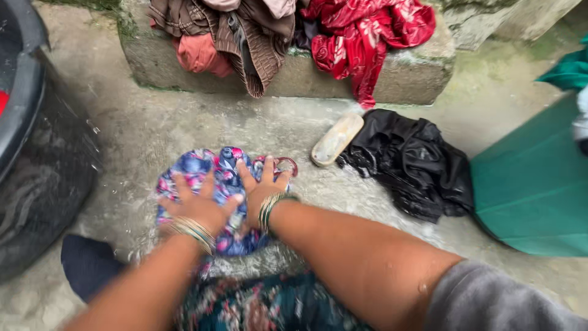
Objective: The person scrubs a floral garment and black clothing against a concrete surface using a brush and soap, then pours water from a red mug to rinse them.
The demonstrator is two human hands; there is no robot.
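Observation:
A wet blue and pink flowered cloth (211, 168) lies bunched on the wet concrete ground (153, 122). My left hand (196, 205) presses flat on its left part, fingers spread. Beside it, my right hand (262, 187) presses on the right part with fingers together and pointing away from me. Both wrists carry several bangles. Neither hand grips anything; both rest palm down on the cloth.
A pale bar or brush (337, 139) lies beyond the cloth, next to a heap of black wet fabric (410, 162). A stone ledge (404, 76) holds brown, orange and red clothes (361, 34). A dark tub (43, 171) stands left, a green sheet (533, 190) right.

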